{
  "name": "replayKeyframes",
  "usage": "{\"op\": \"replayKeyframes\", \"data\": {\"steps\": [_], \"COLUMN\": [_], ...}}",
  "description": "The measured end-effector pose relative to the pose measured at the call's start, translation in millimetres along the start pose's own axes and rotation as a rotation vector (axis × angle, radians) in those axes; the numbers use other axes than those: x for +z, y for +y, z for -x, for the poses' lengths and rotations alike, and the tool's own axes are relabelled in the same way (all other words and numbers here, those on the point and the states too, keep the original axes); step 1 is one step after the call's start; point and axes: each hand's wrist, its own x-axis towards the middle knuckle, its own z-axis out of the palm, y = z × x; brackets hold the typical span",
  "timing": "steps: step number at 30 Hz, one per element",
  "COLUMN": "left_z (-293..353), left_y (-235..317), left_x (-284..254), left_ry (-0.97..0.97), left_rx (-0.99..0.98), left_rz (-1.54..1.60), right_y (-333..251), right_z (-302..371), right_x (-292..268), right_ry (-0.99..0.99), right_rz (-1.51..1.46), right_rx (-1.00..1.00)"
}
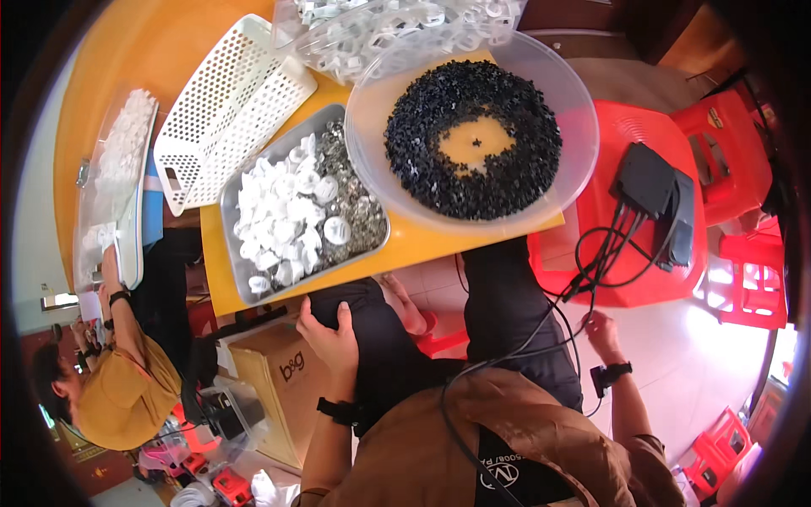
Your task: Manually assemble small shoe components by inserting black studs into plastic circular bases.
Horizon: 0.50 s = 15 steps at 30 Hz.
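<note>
My left hand (pixel 332 340) rests by my left knee, beside the table edge, with its fingers apart and nothing in it. My right hand (pixel 603 335) is low beside the red stool, next to black cables (pixel 591 283); its fingers are curled, and what they hold, if anything, cannot be made out. Nearest my left hand on the table is a grey metal tray (pixel 232 221) with white plastic caps (pixel 280 215) and a heap of small metallic pieces (pixel 353 215). Right of it, a large clear round tub (pixel 583 152) holds many small black parts (pixel 422 173) in a ring.
A white perforated basket (pixel 215 110) and clear bins of white parts (pixel 405 42) stand farther back. Black devices (pixel 649 182) lie on a red stool (pixel 608 262). A cardboard box (pixel 274 380) is below the table (pixel 439 253). Another person (pixel 131 393) works at left.
</note>
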Motion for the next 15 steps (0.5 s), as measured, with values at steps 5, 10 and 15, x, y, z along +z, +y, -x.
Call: {"op": "replayKeyframes", "data": {"steps": [5,10,15], "left_z": [6,4,35], "left_y": [-33,-3,59], "left_x": [-23,-83,-143], "left_ry": [-0.097,-0.322,-0.39], "left_rx": [-0.09,-0.131,0.063], "left_rz": [0.2,0.754,0.922], "right_y": [-86,-205,-316], "right_z": [29,68,87], "right_x": [-80,-120,-122], "right_ry": [0.237,0.402,0.405], "right_rz": [-0.096,-0.116,-0.14], "right_rx": [0.067,-0.241,-0.614]}}
